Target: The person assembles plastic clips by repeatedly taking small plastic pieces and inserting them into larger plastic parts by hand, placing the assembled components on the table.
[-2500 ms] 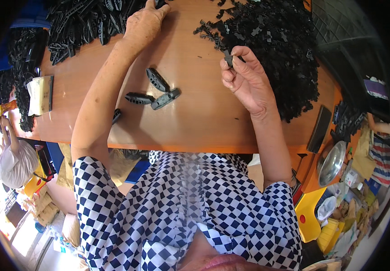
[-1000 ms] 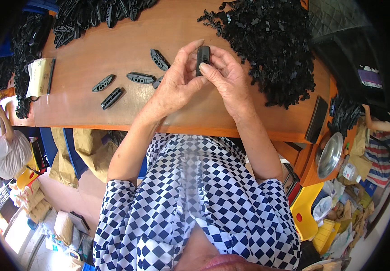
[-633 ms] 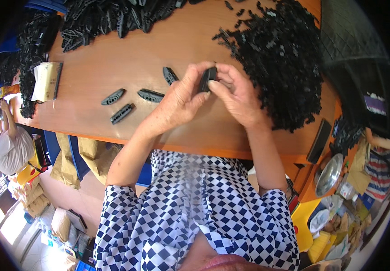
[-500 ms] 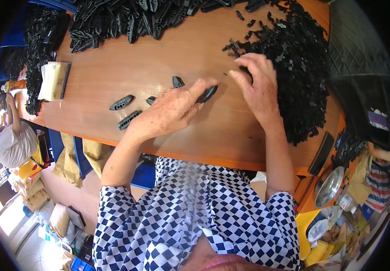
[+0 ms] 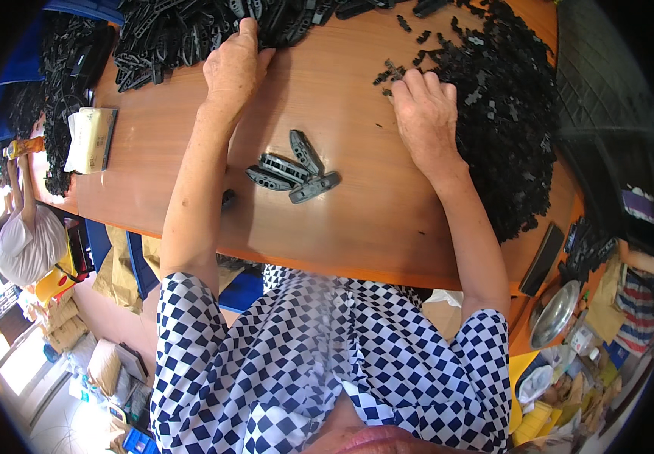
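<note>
Table (image 5: 372,227): one, brown. A heap of small black pieces (image 5: 507,136) covers much of its right side; a heap of long black parts (image 5: 179,41) lies along the far edge, toward the left corner. Both are too dense to count; by their bulk, I judge most handling is left.

Hands: two. The left hand (image 5: 235,72) is at the far-edge heap; I cannot tell whether it grips anything. The right hand (image 5: 425,113) bends over the right-side heap's left fringe, fingertips hidden, grip likewise undetermined.

Paper pad (image 5: 91,140): one, toward the left edge. Flat dark bar (image 5: 542,259): one, near right corner.

Loose long parts (image 5: 314,188): four, clustered midway between near and far edges, possibly done, unconfirmed. One dark item (image 5: 227,200) shows partly behind the left forearm.
</note>
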A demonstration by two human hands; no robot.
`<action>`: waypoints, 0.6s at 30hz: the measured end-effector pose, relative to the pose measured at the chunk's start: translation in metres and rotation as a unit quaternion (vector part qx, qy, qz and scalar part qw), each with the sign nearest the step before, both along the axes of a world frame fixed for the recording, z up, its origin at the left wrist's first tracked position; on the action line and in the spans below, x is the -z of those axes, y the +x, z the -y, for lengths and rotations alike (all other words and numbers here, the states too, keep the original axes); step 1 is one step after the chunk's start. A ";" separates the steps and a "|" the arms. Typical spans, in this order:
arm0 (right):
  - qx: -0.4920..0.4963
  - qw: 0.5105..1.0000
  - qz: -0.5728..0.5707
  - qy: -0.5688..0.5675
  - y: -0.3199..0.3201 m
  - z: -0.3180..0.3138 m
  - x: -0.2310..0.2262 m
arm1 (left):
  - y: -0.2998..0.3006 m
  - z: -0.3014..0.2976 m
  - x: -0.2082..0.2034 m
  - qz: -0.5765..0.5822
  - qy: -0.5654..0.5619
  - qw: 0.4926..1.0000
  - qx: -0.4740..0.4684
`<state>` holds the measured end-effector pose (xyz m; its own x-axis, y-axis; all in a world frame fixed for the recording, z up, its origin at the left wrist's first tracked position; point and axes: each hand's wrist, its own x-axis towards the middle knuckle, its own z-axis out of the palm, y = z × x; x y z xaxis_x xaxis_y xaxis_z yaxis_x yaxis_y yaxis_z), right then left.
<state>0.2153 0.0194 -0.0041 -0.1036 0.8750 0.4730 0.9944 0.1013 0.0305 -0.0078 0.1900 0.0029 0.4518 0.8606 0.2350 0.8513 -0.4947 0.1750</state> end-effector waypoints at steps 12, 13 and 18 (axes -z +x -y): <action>-0.047 0.967 -0.209 0.142 -0.010 0.059 -0.018 | -0.012 0.007 0.007 -0.006 -0.049 0.999 -0.001; -0.054 0.960 -0.214 0.172 -0.013 0.065 -0.018 | -0.011 0.006 0.011 0.039 -0.020 0.999 0.011; -0.059 0.961 -0.176 0.205 -0.019 0.092 -0.026 | 0.003 0.000 0.020 0.023 -0.013 0.999 -0.046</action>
